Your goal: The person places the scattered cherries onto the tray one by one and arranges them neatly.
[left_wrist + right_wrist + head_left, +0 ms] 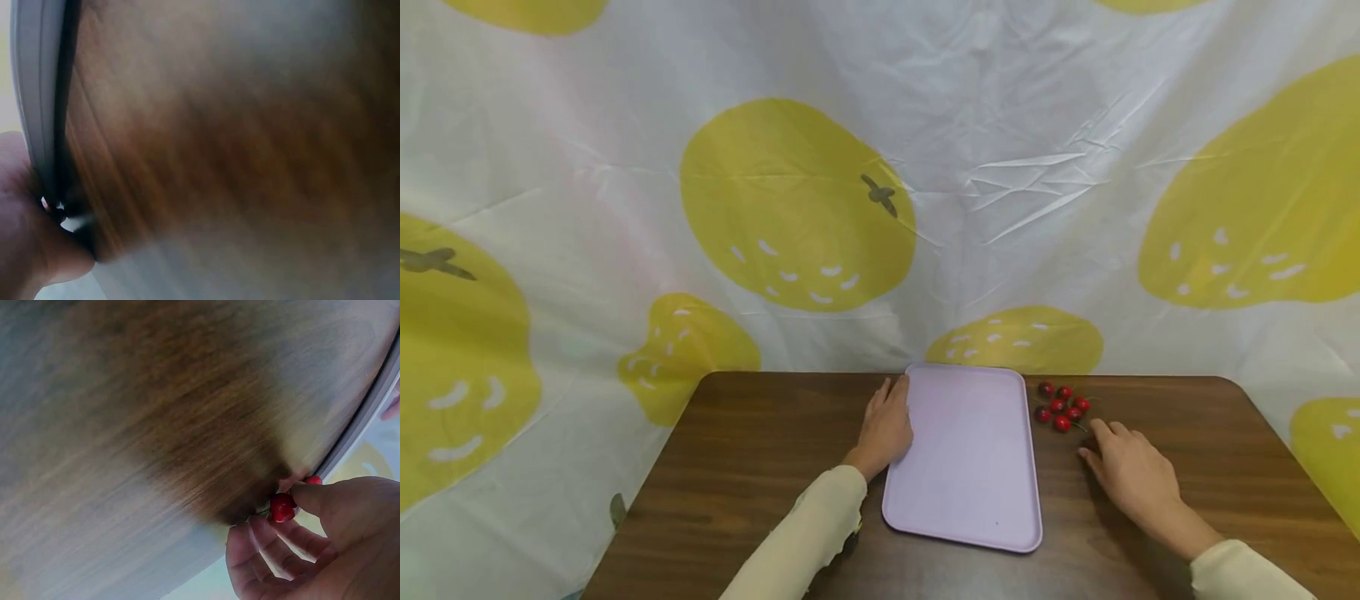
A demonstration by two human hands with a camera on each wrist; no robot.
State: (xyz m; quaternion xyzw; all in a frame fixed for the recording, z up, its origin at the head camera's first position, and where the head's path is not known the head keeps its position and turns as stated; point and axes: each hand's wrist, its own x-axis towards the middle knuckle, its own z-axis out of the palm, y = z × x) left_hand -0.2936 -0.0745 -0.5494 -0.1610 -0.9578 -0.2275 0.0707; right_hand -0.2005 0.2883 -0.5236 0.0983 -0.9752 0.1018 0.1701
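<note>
A pale lilac rectangular tray (962, 467) lies on the brown wooden table. My left hand (889, 425) grips its left rim near the far end. In the left wrist view, part of that hand (37, 244) shows against the tray's side (40, 94). To the right of the tray sits a cluster of several red cherries (1062, 423) with thin green stems. My right hand (1131, 471) is just right of them, thumb and index finger apart, fingertips close to a stem. From the right wrist, one cherry (283, 507) appears between the thumb and fingers (240, 550).
The wooden table (760, 450) has rounded far corners. Behind it hangs a white cloth (1000, 100) printed with large yellow fruits, close to the table's far edge. The tray's far end reaches nearly to that edge.
</note>
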